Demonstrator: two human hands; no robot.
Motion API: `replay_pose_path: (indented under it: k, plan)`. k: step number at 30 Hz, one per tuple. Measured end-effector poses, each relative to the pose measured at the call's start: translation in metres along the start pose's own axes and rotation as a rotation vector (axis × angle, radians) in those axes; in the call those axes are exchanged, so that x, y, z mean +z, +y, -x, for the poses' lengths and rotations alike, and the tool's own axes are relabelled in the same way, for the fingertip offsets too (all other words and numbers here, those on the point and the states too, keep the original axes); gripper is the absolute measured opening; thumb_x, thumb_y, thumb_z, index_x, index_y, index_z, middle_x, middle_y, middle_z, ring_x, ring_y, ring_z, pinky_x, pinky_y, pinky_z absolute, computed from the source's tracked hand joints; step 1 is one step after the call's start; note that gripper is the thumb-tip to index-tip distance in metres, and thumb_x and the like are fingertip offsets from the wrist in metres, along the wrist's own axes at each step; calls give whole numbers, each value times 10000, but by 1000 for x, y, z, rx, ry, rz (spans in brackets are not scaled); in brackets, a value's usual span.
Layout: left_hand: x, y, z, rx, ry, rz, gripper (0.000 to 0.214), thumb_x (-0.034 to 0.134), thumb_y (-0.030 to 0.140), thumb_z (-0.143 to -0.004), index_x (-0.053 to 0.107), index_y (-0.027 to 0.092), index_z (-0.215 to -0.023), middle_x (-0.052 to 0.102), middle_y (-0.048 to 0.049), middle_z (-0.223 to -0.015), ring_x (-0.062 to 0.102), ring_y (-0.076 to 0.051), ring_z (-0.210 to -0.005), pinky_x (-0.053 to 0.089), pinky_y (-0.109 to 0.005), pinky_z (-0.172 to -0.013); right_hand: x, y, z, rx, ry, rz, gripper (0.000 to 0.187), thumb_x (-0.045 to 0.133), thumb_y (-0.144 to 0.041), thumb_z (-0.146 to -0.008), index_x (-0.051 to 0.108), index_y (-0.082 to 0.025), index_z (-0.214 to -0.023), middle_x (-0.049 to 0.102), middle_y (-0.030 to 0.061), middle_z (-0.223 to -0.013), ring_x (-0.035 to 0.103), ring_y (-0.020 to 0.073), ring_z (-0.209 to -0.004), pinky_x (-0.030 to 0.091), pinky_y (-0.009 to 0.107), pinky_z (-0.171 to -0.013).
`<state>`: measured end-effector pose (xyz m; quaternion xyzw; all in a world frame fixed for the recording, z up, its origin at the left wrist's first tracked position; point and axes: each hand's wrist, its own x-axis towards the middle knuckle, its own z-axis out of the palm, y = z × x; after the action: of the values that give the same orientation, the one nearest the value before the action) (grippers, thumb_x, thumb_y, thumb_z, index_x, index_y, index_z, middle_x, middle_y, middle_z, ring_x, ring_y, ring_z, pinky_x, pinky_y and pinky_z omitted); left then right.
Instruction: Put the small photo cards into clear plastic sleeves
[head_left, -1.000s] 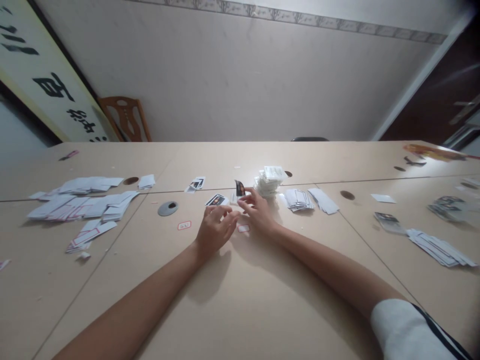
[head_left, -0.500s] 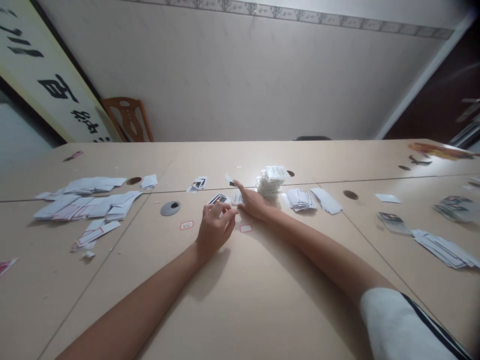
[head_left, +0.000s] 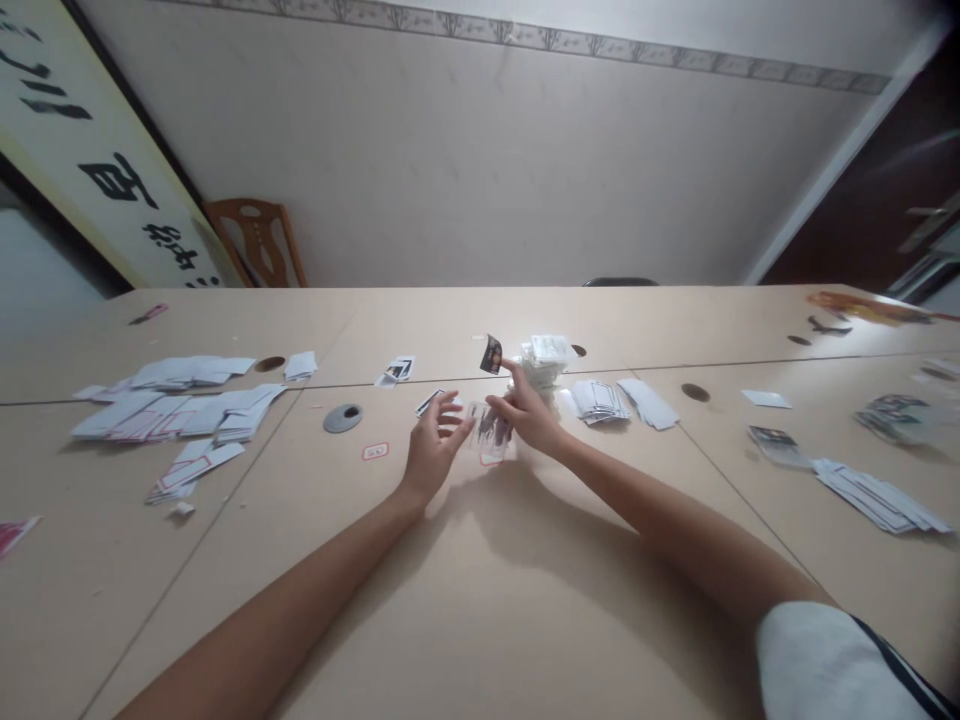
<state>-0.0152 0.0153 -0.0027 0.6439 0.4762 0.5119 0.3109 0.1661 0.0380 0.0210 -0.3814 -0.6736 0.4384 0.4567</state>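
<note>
My right hand (head_left: 531,412) pinches a clear plastic sleeve (head_left: 489,428), raised above the table and see-through. A small dark picture card (head_left: 491,355) is at its outstretched index fingertip; whether it sticks or is held there I cannot tell. My left hand (head_left: 433,440) has its fingers apart, with the thumb at the left edge of the sleeve; contact is unclear. Behind the left fingers lies another picture card (head_left: 427,402), mostly covered. A stack of clear plastic pieces (head_left: 546,360) stands just beyond my right hand.
White-backed cards (head_left: 600,402) and white slips (head_left: 649,403) lie right of the stack. Piles of white paper (head_left: 180,410) cover the left side. Picture cards (head_left: 396,370) lie at centre left. A grey cable cap (head_left: 343,418) and red-framed labels (head_left: 375,452) are nearby. More cards (head_left: 881,495) lie far right.
My right hand has drawn back and up, lifting the clear sleeve and the dark card off the table. My left hand has opened its fingers and moved slightly towards the sleeve.
</note>
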Motion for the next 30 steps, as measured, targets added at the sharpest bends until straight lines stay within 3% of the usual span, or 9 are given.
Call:
replay_pose_path:
  k: [3, 6, 10, 17, 21, 25, 30]
  plan:
    - [6, 6, 4, -246, -158, 275, 431, 692, 469, -737, 658, 144, -1018, 675, -62, -864, 637, -160, -712, 512, -264, -613, -1, -2, 10, 35, 51, -48, 659, 592, -425, -843, 292, -228, -1396, 535, -83, -575, 544, 120, -480, 436, 212, -446]
    - [10, 9, 8, -351, -197, 434, 380, 724, 448, -711, 685, 140, -932, 682, -64, -888, 637, -137, -682, 510, -233, -572, -5, -5, 20, 37, 183, -99, 547, 602, -453, -833, 381, -237, -1285, 655, -10, -755, 629, 144, -620, 498, 236, -519]
    - [11, 8, 9, -399, -178, 524, 376, 745, 430, -699, 690, 155, -950, 691, -54, -872, 649, -126, -674, 521, -221, -573, -4, -8, 35, 40, 351, -248, 466, 618, -464, -817, 395, -260, -1171, 690, 2, -840, 637, 133, -605, 525, 255, -551]
    - [11, 4, 7, -381, -175, 519, 383, 748, 436, -697, 702, 160, -958, 700, -56, -877, 653, -137, -701, 529, -223, -561, 10, 5, 49, 72, 320, -343, 566, 692, -403, -751, 346, -274, -1180, 631, -64, -666, 615, 136, -544, 522, 248, -520]
    - [8, 3, 8, -278, -75, 370, 371, 717, 452, -730, 674, 164, -962, 693, -49, -865, 650, -145, -694, 530, -233, -558, 10, 15, 48, 81, 370, -325, 562, 696, -406, -755, 335, -275, -1164, 679, -27, -796, 658, 146, -597, 532, 239, -518]
    - [5, 9, 15, -5, 77, -4, 294, 636, 441, -816, 662, 183, -954, 683, -36, -824, 644, -147, -709, 528, -241, -600, 14, 15, 52, 100, 345, -371, 605, 714, -396, -758, 311, -291, -1196, 695, 42, -1011, 709, 192, -781, 580, 279, -603]
    - [5, 12, 23, 355, -14, -313, 225, 596, 354, -869, 686, 206, -1013, 714, -51, -969, 647, -136, -738, 515, -234, -604, 23, 12, 57, 105, 147, -543, 750, 785, -311, -702, 281, -338, -1257, 634, 57, -1172, 683, 224, -982, 597, 407, -807]
